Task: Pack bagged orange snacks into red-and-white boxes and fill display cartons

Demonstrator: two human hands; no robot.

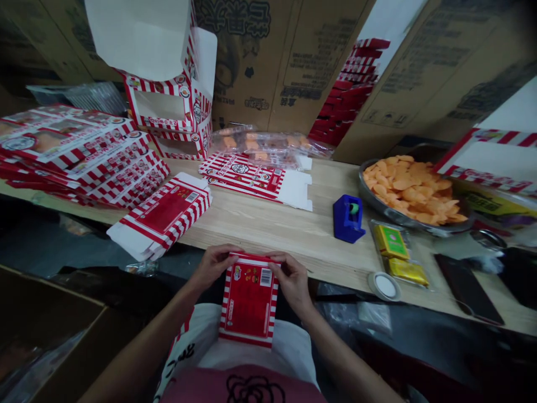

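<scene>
A red cardboard box (pixel 247 299) with red-and-white striped sides stands in front of my body, just off the table's front edge. Its printed panel, with a barcode at the upper right, faces me. My left hand (pixel 216 266) pinches its upper left corner. At the upper right corner, the fingers and thumb of my right hand (pixel 293 277) grip the same edge. Beyond my hands, a flat striped carton (pixel 255 176) lies on the wooden table (pixel 239 224). Another red carton (pixel 168 210), with white flaps, rests at the left and overhangs the front edge.
Piled striped cartons (pixel 84 151) stand at the left beside windowed boxes (pixel 168 112). Plastic-wrapped orange pieces (pixel 268 143) lie at the back. Rightward are a blue tape dispenser (pixel 349 218), a metal bowl (pixel 364 184) of orange chips, yellow packets (pixel 394 243), a tape roll (pixel 385 286) and a dark phone (pixel 467 288).
</scene>
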